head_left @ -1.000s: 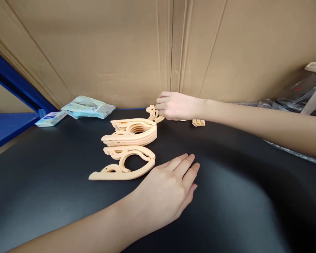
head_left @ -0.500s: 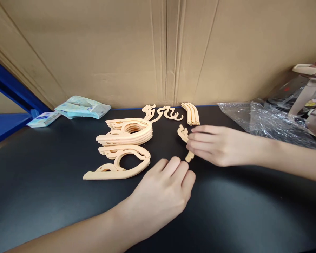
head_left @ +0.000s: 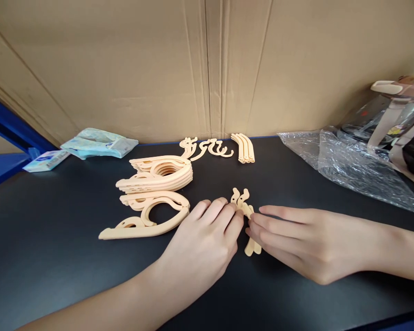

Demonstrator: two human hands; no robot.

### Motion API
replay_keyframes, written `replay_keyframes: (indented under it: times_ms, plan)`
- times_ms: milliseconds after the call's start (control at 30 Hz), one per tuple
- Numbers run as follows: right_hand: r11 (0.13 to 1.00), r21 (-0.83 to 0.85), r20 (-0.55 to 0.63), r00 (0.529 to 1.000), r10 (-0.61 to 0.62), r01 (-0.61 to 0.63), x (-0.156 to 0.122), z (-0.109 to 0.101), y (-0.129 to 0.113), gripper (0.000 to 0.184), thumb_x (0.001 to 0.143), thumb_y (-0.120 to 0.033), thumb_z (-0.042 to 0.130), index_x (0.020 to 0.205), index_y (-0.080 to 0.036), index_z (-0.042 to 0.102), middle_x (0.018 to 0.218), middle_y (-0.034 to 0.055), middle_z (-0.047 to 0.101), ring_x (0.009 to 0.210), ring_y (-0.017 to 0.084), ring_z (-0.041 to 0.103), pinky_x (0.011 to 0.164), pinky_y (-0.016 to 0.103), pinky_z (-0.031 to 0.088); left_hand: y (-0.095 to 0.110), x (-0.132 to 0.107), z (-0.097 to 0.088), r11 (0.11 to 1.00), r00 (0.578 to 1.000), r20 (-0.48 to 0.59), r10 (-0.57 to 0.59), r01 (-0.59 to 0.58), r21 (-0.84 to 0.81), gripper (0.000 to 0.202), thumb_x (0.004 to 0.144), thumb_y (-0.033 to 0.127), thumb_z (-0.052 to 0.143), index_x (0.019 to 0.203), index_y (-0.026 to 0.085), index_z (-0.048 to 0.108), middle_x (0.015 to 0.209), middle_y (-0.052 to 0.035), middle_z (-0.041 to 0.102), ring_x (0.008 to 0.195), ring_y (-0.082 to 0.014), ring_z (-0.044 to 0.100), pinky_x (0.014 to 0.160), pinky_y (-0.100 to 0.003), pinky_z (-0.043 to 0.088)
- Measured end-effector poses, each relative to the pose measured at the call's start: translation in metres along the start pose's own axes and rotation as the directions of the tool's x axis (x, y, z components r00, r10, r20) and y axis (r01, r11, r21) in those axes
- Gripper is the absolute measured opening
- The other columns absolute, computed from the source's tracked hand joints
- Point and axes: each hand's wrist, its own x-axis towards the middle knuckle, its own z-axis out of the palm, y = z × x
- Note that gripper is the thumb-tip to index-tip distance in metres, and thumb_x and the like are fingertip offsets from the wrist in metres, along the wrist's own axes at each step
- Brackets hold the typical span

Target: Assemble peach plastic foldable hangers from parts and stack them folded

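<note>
Right hand: fingertips drawn narrow on small cream, curved plastic pieces, mid-worktop. Left hand: fingers bent over the same pieces; grip hidden, cannot tell. Just left: cream, folded plastic hanger frames, stacked. Far edge: loose cream plastic hooks, then ribbed cream bundle of curved strips. Toward far right corner: crumpled clear plastic sheet. Far left: pale-blue soft packet. Brown cardboard wall bars far edge. Black worktop runs open from frames to left edge.
</note>
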Motion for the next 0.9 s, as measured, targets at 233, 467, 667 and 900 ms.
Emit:
replay_keyframes:
  times_ms: [233,467,667,900]
  plan:
    - [0.999,0.037,-0.06,0.997,0.039,-0.037,-0.001,-0.001,-0.009,0.042,0.099,-0.01,0.037,0.102,-0.018,0.078,0.107,0.0036,0.077,0.101,0.02,0.068,0.101,0.034,0.051,0.001,0.001,0.001,0.999,0.999,0.042,-0.014,0.016,-0.039,0.028,0.096,0.012,0.049,0.12,0.011,0.063,0.108,-0.0073,0.074,0.1,-0.0257,0.066,0.078,-0.038,0.046]
    - [0.961,-0.012,-0.086,0.958,0.274,-0.276,-0.012,0.01,-0.008,0.024,0.1,-0.014,0.051,0.102,-0.011,0.074,0.094,0.0075,0.077,0.086,0.02,0.07,0.082,0.036,0.055,0.0,0.001,0.0,0.999,0.999,0.018,-0.032,0.033,-0.043,0.029,0.096,0.01,0.046,0.119,0.01,0.064,0.109,-0.0085,0.073,0.099,-0.0268,0.066,0.078,-0.039,0.046]
    - [0.923,0.147,-0.04,0.931,0.364,-0.355,-0.015,0.017,-0.009,0.025,0.099,-0.015,0.052,0.114,-0.005,0.069,0.1,0.0119,0.076,0.094,0.021,0.072,0.078,0.034,0.06,-0.002,0.0,0.0,0.998,0.999,0.049,-0.015,0.018,-0.062,0.03,0.097,0.012,0.048,0.123,0.011,0.064,0.111,-0.0087,0.073,0.101,-0.0264,0.066,0.078,-0.04,0.046]
    - [0.852,0.301,0.011,0.895,0.446,-0.429,-0.019,0.018,-0.007,0.026,0.099,-0.016,0.051,0.116,-0.007,0.068,0.113,0.0132,0.075,0.103,0.022,0.072,0.087,0.035,0.063,-0.002,0.002,0.001,0.995,0.997,0.072,-0.03,0.037,-0.094,0.035,0.098,0.013,0.047,0.13,0.012,0.061,0.119,-0.0087,0.072,0.106,-0.0253,0.065,0.084,-0.039,0.044]
